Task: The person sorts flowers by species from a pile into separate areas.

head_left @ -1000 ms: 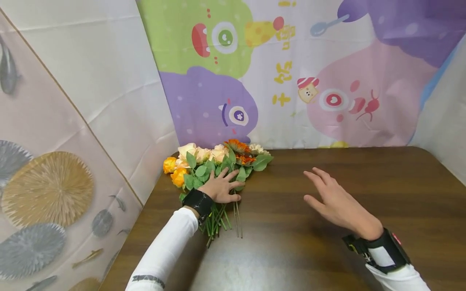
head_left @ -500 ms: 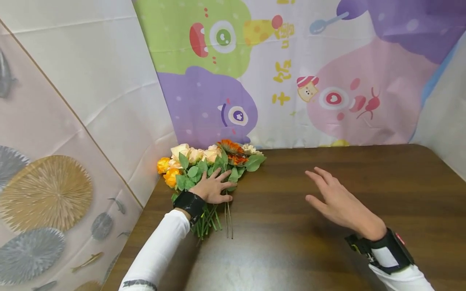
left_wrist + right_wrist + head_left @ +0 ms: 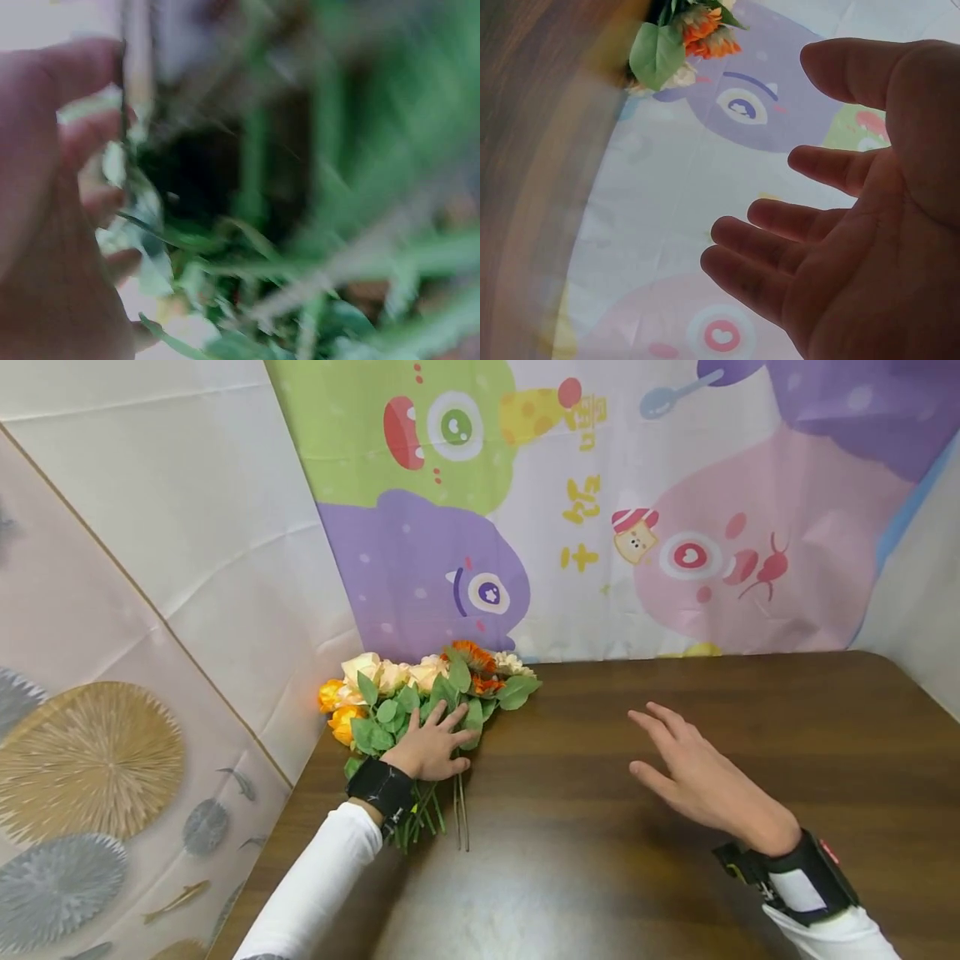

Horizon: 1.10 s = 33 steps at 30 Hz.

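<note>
A bunch of flowers lies at the table's back left, its blooms cream, yellow-orange and deep orange among green leaves. Long green stems point toward the near edge, beside a pair of thin brown ones. My left hand rests on the bunch with fingers spread, touching leaves and stems. In the left wrist view, blurred stems and leaves crowd past the fingers. My right hand hovers over the table at the right, fingers extended and holding nothing. Its palm shows in the right wrist view, with deep orange flowers beyond.
The brown wooden table reaches back to a cartoon-print cloth hanging behind it. On the left, a pale patterned panel stands along the table's side, close to the yellow-orange blooms.
My left hand and the flower bunch have shifted left together, fingers still spread. The right hand stays nearly in place. The head view has moved slightly.
</note>
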### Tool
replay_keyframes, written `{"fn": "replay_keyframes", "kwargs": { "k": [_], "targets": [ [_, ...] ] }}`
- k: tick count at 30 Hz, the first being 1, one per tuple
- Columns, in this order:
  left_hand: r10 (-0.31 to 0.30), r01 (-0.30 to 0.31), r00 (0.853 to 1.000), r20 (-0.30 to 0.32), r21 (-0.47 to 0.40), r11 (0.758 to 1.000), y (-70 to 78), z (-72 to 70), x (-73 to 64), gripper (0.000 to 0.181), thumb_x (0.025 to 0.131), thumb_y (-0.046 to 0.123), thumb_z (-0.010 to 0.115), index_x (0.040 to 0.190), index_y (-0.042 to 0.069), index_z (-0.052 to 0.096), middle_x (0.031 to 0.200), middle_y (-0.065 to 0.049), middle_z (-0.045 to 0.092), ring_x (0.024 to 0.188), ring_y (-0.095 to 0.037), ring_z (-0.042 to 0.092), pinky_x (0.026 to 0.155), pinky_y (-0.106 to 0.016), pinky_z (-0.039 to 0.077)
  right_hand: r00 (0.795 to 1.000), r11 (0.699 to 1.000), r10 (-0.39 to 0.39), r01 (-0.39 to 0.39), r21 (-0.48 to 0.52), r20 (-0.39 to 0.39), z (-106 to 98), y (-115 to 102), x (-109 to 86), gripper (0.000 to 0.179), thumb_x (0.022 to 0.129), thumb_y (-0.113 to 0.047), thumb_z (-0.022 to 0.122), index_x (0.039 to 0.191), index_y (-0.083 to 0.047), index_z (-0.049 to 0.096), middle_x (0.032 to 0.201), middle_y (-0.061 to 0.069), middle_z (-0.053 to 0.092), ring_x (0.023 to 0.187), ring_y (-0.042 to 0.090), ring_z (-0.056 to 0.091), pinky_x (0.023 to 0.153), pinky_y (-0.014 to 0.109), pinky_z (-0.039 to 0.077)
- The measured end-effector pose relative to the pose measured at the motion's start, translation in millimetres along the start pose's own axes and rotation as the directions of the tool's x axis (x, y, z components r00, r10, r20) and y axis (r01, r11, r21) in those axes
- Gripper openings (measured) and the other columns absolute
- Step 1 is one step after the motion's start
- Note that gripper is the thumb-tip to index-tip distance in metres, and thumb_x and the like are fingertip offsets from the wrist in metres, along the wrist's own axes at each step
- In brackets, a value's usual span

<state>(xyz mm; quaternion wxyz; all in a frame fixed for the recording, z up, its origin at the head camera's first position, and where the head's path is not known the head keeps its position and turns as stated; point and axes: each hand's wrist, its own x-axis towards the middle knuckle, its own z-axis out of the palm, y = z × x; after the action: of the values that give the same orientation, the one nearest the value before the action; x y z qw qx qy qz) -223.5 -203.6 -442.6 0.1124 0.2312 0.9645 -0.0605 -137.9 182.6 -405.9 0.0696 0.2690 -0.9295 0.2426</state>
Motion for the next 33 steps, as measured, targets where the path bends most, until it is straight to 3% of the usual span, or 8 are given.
{"fn": "replay_keyframes", "kwargs": {
  "k": [6, 8, 11, 15, 21, 24, 28, 33],
  "targets": [
    [-0.113, 0.099, 0.986, -0.126, -0.107, 0.989, 25.6, -12.8, -12.8, 0.058, 0.099, 0.042, 0.058, 0.150, 0.022, 0.043, 0.160, -0.020, 0.024, 0.146, -0.045, 0.021, 0.113, -0.066, 0.018, 1.000, 1.000, -0.001, 0.002, -0.016, 0.014, -7.7, -0.1, 2.8, 0.063, 0.097, -0.023, 0.064, 0.148, 0.000, 0.036, 0.152, 0.030, 0.029, 0.134, 0.052, 0.036, 0.100, 0.064, 0.038],
    [-0.201, 0.168, 0.961, -0.188, -0.175, 0.970, 35.2, -17.3, -18.0, 0.054, 0.098, 0.039, 0.060, 0.144, 0.014, 0.048, 0.147, -0.026, 0.038, 0.136, -0.048, 0.035, 0.107, -0.063, 0.031, 1.000, 1.000, 0.001, 0.000, -0.021, 0.019, -9.8, -0.1, 3.9, 0.063, 0.098, -0.024, 0.064, 0.149, 0.000, 0.036, 0.153, 0.030, 0.029, 0.135, 0.051, 0.035, 0.100, 0.064, 0.038],
    [-0.348, 0.272, 0.904, -0.248, -0.296, 0.916, 47.4, -21.9, -21.2, 0.040, 0.097, 0.032, 0.062, 0.121, 0.001, 0.058, 0.116, -0.028, 0.057, 0.108, -0.047, 0.056, 0.086, -0.056, 0.049, 0.999, 1.000, 0.014, -0.013, -0.011, 0.038, -11.3, -0.6, 4.7, 0.063, 0.098, -0.026, 0.064, 0.149, -0.001, 0.035, 0.154, 0.029, 0.028, 0.137, 0.050, 0.034, 0.100, 0.064, 0.039],
    [-0.475, 0.373, 0.859, -0.189, -0.404, 0.835, 55.4, -20.6, -17.2, 0.032, 0.095, 0.028, 0.065, 0.094, -0.004, 0.066, 0.087, -0.023, 0.068, 0.075, -0.039, 0.067, 0.059, -0.051, 0.054, 0.997, 0.999, 0.029, -0.030, 0.016, 0.071, -8.5, -2.0, 3.6, 0.064, 0.099, -0.029, 0.063, 0.150, -0.004, 0.034, 0.155, 0.028, 0.026, 0.137, 0.049, 0.035, 0.097, 0.062, 0.042],
    [-0.568, 0.465, 0.814, -0.119, -0.452, 0.761, 49.4, -5.7, -15.7, 0.019, 0.093, 0.010, 0.062, 0.077, 0.000, 0.066, 0.072, -0.018, 0.065, 0.060, -0.034, 0.064, 0.051, -0.047, 0.052, 0.998, 0.999, 0.021, -0.024, 0.047, 0.062, -1.2, -5.0, -0.2, 0.062, 0.100, -0.029, 0.061, 0.150, -0.004, 0.036, 0.153, 0.026, 0.029, 0.136, 0.046, 0.039, 0.098, 0.058, 0.043],
    [-0.571, 0.455, 0.814, -0.112, -0.488, 0.745, 45.4, -2.3, -16.4, 0.021, 0.093, 0.002, 0.055, 0.073, 0.001, 0.062, 0.068, -0.017, 0.062, 0.056, -0.032, 0.061, 0.049, -0.043, 0.050, 0.997, 0.998, 0.030, -0.034, 0.060, 0.071, -0.7, -5.5, -3.1, 0.061, 0.100, -0.031, 0.060, 0.150, -0.004, 0.036, 0.153, 0.025, 0.030, 0.135, 0.044, 0.040, 0.099, 0.058, 0.043],
    [-0.535, 0.404, 0.839, -0.102, -0.544, 0.736, 45.6, -3.8, -15.6, 0.022, 0.094, -0.002, 0.052, 0.074, 0.002, 0.059, 0.068, -0.015, 0.058, 0.055, -0.029, 0.058, 0.047, -0.038, 0.045, 0.994, 0.997, 0.054, -0.059, 0.058, 0.095, -0.6, -3.6, -5.1, 0.062, 0.100, -0.032, 0.059, 0.150, -0.004, 0.036, 0.152, 0.025, 0.031, 0.135, 0.044, 0.041, 0.099, 0.058, 0.043],
    [-0.509, 0.335, 0.845, -0.165, -0.577, 0.744, 47.4, -15.2, -13.7, 0.019, 0.094, -0.006, 0.049, 0.079, -0.002, 0.060, 0.065, -0.015, 0.054, 0.050, -0.025, 0.053, 0.043, -0.032, 0.039, 0.993, 0.997, 0.070, -0.074, 0.035, 0.099, -0.5, -0.7, -4.6, 0.061, 0.100, -0.032, 0.061, 0.149, -0.005, 0.038, 0.151, 0.024, 0.035, 0.135, 0.042, 0.042, 0.099, 0.058, 0.044]
  ]
}}
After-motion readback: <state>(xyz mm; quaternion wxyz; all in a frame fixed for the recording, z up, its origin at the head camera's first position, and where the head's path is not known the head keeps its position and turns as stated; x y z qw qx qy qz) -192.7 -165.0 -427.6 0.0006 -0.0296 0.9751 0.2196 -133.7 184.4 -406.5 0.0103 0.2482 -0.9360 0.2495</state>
